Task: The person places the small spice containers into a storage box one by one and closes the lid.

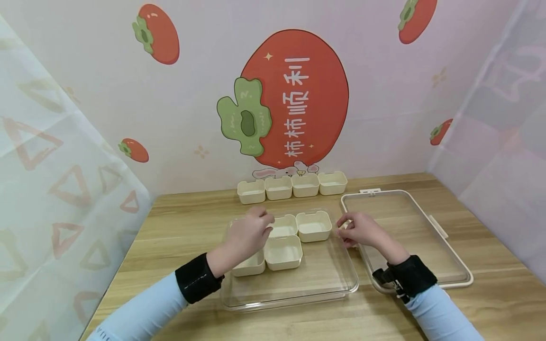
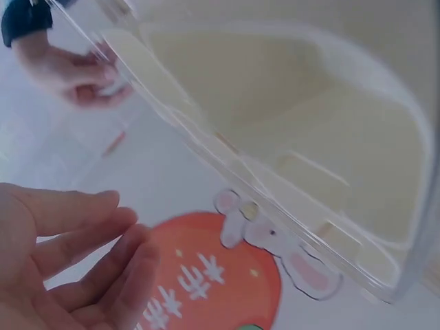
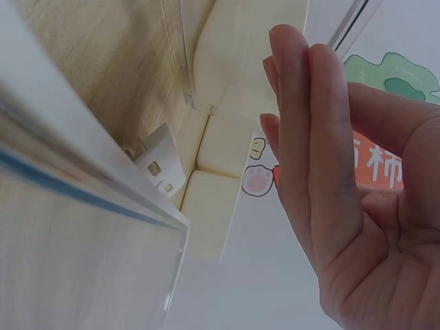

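Note:
A clear plastic box (image 1: 326, 279) stands on the table with several cream square cups inside, toward its back and left. My left hand (image 1: 249, 232) hangs over the left cups and partly hides them; its fingers are loosely bent with nothing between them, as the left wrist view shows. In front of it are a cream cup (image 1: 283, 253) and a back-right cup (image 1: 313, 226). Between the box's right wall and the lid (image 1: 409, 237) is my right hand (image 1: 362, 229). Its fingers (image 3: 330, 137) look nearly straight in the right wrist view and hold nothing.
Several more cream cups (image 1: 278, 188) stand in a row near the back wall. The transparent lid with a white rim lies flat right of the box, a white latch (image 3: 161, 161) at its edge. Printed cloth (image 1: 294, 99) hangs behind the wooden table (image 1: 179, 227).

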`<state>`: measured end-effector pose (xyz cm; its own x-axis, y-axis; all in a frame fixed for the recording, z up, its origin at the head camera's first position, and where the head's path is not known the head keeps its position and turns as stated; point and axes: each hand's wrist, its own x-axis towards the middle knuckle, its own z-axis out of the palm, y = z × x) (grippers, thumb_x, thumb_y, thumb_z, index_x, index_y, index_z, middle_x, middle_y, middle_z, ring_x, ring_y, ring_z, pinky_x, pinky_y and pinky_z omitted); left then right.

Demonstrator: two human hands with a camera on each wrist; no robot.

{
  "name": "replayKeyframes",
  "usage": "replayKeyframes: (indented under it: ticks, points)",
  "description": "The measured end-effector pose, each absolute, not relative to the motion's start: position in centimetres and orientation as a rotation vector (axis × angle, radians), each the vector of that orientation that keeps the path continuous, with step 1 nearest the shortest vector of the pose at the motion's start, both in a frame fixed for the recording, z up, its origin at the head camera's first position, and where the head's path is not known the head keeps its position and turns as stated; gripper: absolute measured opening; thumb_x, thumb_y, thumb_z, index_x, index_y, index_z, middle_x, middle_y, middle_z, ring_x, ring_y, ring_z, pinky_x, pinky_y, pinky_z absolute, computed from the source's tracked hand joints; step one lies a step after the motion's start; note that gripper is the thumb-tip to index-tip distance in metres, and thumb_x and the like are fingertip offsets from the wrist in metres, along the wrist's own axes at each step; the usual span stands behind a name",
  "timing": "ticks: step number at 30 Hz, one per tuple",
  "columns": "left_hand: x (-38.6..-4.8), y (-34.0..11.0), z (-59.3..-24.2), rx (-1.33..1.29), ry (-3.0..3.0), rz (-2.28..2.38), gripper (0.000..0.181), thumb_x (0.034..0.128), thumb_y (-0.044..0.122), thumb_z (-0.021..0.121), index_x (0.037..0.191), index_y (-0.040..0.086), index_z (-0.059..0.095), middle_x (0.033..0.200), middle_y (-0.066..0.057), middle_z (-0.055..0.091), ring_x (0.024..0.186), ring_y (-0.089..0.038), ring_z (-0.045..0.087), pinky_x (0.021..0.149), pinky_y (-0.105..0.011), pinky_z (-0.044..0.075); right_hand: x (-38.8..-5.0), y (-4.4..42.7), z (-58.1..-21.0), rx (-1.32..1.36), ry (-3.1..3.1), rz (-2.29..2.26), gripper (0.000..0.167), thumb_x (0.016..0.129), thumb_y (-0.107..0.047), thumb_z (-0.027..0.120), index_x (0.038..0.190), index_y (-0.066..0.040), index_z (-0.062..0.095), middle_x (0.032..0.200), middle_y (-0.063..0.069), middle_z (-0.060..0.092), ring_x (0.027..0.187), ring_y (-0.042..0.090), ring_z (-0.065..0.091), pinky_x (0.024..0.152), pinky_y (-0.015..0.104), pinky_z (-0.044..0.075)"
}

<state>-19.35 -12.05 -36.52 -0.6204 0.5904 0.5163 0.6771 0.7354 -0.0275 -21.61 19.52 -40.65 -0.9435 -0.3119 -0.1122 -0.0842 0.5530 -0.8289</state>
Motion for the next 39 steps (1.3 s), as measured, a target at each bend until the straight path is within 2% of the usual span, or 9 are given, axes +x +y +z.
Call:
replayKeyframes:
  ticks: [5, 14, 17, 21, 22, 24, 39]
  points:
    - [-21.4, -12.9, -36.5, -0.9, -2.381, -0.335, 0.014, 0.0727, 0.0, 0.075, 0.085, 0.005, 0.07, 0.082, -0.007, 0.06, 0.075, -0.02, 0.058, 0.064, -0.031, 0.051, -21.6, 19.5, -40.6, -0.337, 2.547, -1.333, 0.024, 0.086, -0.004, 0.062, 0.105, 0.01, 0.056, 0.072, 0.022, 0.068, 0.055, 0.014, 0.066, 0.056, 0.034, 0.056]
    - [-24.6, -14.4, -36.9, -0.797, -2.392, -0.417, 0.015, 0.0726, -0.004, 0.071, 0.085, 0.004, 0.07, 0.082, -0.009, 0.061, 0.076, -0.023, 0.057, 0.065, -0.033, 0.05, -21.7, 19.6, -40.5, -0.343, 2.545, -1.328, 0.025, 0.087, -0.005, 0.063, 0.106, 0.01, 0.055, 0.072, 0.021, 0.068, 0.055, 0.013, 0.065, 0.056, 0.034, 0.056]
    - [-25.8, -14.8, -37.3, -0.781, -2.394, -0.435, 0.013, 0.0728, -0.005, 0.071, 0.084, 0.001, 0.07, 0.082, -0.009, 0.062, 0.077, -0.025, 0.057, 0.072, -0.036, 0.051, -21.6, 19.6, -40.6, -0.338, 2.548, -1.328, 0.025, 0.086, -0.005, 0.063, 0.105, 0.01, 0.056, 0.071, 0.02, 0.068, 0.055, 0.015, 0.066, 0.056, 0.035, 0.056]
    - [-26.9, -15.2, -37.9, -0.752, -2.413, -0.432, 0.013, 0.0732, -0.004, 0.071, 0.085, 0.001, 0.07, 0.084, -0.01, 0.062, 0.08, -0.025, 0.058, 0.073, -0.035, 0.051, -21.6, 19.6, -40.6, -0.339, 2.554, -1.325, 0.024, 0.086, -0.004, 0.063, 0.105, 0.01, 0.056, 0.071, 0.021, 0.068, 0.055, 0.016, 0.066, 0.056, 0.035, 0.056]
    - [-27.1, -15.2, -38.0, -0.741, -2.42, -0.425, 0.013, 0.0733, -0.004, 0.071, 0.085, 0.002, 0.07, 0.084, -0.01, 0.061, 0.08, -0.025, 0.058, 0.069, -0.034, 0.05, -21.6, 19.6, -40.6, -0.34, 2.555, -1.323, 0.024, 0.086, -0.004, 0.063, 0.105, 0.01, 0.056, 0.071, 0.021, 0.068, 0.055, 0.016, 0.066, 0.055, 0.034, 0.056]
    - [-27.5, -15.4, -38.3, -0.723, -2.435, -0.419, 0.014, 0.0735, -0.004, 0.071, 0.086, 0.002, 0.07, 0.085, -0.01, 0.061, 0.081, -0.025, 0.057, 0.068, -0.034, 0.05, -21.6, 19.6, -40.6, -0.337, 2.558, -1.319, 0.024, 0.086, -0.004, 0.062, 0.105, 0.01, 0.056, 0.071, 0.021, 0.068, 0.054, 0.015, 0.066, 0.055, 0.033, 0.056]
    - [-30.9, -16.6, -39.9, -0.634, -2.596, -0.35, 0.013, 0.0784, 0.003, 0.07, 0.091, 0.004, 0.071, 0.087, -0.011, 0.063, 0.089, -0.027, 0.058, 0.081, -0.038, 0.049, -21.8, 19.7, -40.9, -0.336, 2.544, -1.338, 0.024, 0.086, -0.003, 0.062, 0.105, 0.01, 0.056, 0.07, 0.021, 0.067, 0.055, 0.015, 0.066, 0.055, 0.033, 0.056]
